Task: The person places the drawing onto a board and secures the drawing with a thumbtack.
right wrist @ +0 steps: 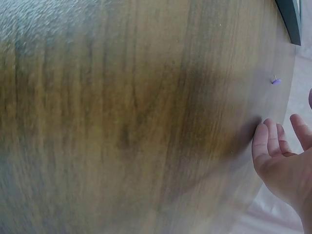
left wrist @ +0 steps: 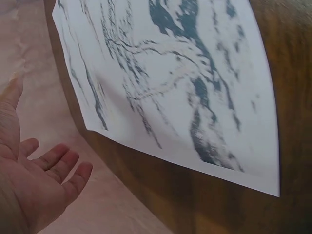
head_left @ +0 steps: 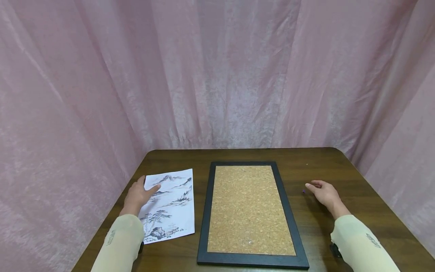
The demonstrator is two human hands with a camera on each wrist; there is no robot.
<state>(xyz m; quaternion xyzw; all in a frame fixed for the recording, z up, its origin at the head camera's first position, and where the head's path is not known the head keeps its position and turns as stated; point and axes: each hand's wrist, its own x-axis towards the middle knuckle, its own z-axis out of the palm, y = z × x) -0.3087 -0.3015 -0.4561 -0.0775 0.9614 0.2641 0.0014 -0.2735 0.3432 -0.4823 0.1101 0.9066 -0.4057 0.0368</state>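
Observation:
A sheet of white paper (head_left: 173, 204) printed with an ink landscape of mountains and trees lies on the left of the table. Over its left edge my left hand (head_left: 137, 194) hovers with spread, relaxed fingers; the left wrist view shows a gap between those fingers and the sheet (left wrist: 161, 97). On the right, a small purple thumbtack (head_left: 303, 191) lies with its pin up in the right wrist view (right wrist: 276, 81). My right hand (head_left: 324, 194) is just beside it, fingers loosely bent and holding nothing. Between the hands lies a cork board (head_left: 249, 211) in a dark frame.
The brown wooden table (head_left: 316, 162) has rounded far corners. Pink curtains (head_left: 217, 75) hang behind it and along both sides. A tiny pale speck shows on the table's far right.

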